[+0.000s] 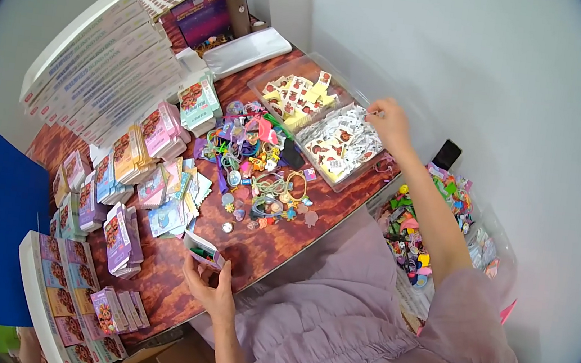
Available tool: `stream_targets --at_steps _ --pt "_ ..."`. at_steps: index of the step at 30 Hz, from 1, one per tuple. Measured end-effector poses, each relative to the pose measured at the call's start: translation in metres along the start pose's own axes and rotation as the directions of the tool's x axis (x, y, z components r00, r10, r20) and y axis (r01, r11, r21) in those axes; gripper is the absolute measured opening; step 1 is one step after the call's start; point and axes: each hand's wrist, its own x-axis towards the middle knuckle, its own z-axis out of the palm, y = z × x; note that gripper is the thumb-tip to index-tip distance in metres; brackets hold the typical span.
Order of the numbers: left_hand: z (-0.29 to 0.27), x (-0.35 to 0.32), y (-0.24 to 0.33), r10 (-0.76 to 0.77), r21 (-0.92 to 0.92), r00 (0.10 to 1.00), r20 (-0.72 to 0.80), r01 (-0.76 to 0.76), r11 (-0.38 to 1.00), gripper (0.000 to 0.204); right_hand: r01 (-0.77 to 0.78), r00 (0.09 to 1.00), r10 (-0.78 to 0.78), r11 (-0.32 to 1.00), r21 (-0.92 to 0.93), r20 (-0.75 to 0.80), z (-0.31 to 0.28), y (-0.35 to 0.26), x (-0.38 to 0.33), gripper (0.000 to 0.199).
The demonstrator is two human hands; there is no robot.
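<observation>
Purple packs [122, 241] are at nine o'clock from the open box [199, 249], which the left hand [210, 295] grasps over the tabletop [256, 253]. Trinkets [259, 154] lie at the box's one o'clock. The right hand [390, 126] is at the sachets' [341, 143] two o'clock; its grip I cannot tell.

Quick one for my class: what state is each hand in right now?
Left hand: closed around a small open box.
Right hand: fingers bent at the edge of the white packets; whether it holds one cannot be told.
</observation>
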Motion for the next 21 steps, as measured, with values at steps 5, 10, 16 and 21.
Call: stream_targets --at_steps 5,10,16,21 --pt "-0.001 0.0 -0.001 -0.025 0.01 1.0 0.002 0.025 1.0 0.07 -0.472 0.862 0.279 0.746 0.469 0.424 -0.026 -0.018 0.009 0.012" --pt "0.007 -0.004 0.018 -0.015 0.015 1.0 -0.006 0.015 1.0 0.07 -0.562 0.786 0.24 0.662 0.497 0.569 -0.042 -0.027 0.006 0.015" --pt "0.011 -0.011 0.052 0.038 0.095 0.999 0.02 -0.04 0.995 0.073 -0.613 0.757 0.162 0.51 0.603 0.633 -0.049 -0.019 0.002 0.014" --pt "-0.004 -0.021 0.036 -0.035 0.027 0.996 0.084 0.032 0.999 0.077 -0.756 0.651 0.002 0.097 0.648 0.759 -0.026 -0.048 -0.029 0.014"
